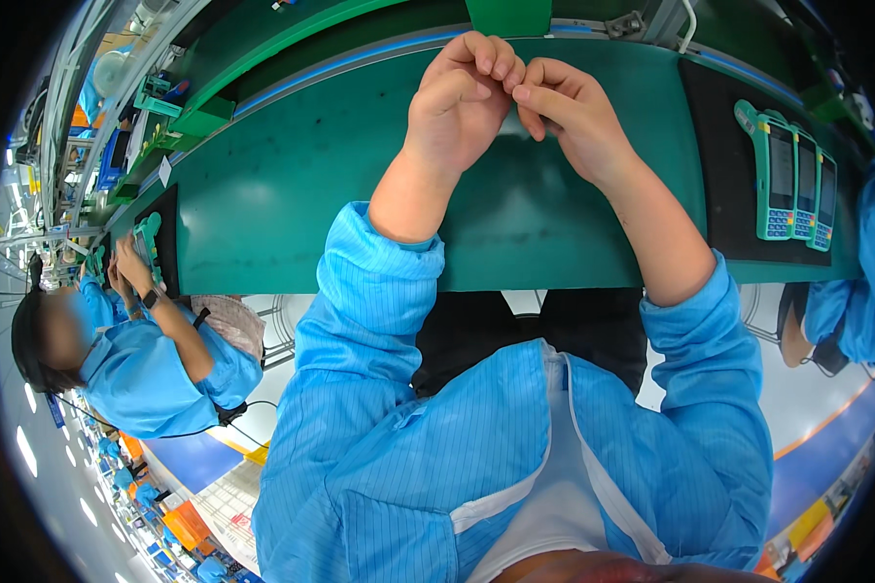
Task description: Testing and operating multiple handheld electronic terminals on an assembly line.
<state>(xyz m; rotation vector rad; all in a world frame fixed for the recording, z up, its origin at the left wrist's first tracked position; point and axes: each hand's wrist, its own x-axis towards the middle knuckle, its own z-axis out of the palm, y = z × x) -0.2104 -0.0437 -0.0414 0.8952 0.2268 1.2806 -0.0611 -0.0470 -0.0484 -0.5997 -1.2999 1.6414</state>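
Above the far part of the green work table (292,194), my two hands meet at the fingertips. My left hand (459,105) has its fingers curled in and its thumb bent over; no object shows in its palm. Thumb and fingers of my right hand (576,115) are pinched together against the left fingertips. Whether something tiny sits in that pinch is hidden. Nearest to my right hand are several teal handheld card terminals (780,180) with dark screens and keypads, side by side on a black mat (724,175) at the table's right.
At the left, a co-worker in a blue smock (165,369) handles a teal device (149,238) near another black mat (167,209). A green rail (292,58) runs along the far edge. Another blue-sleeved person (851,291) is at the right edge.
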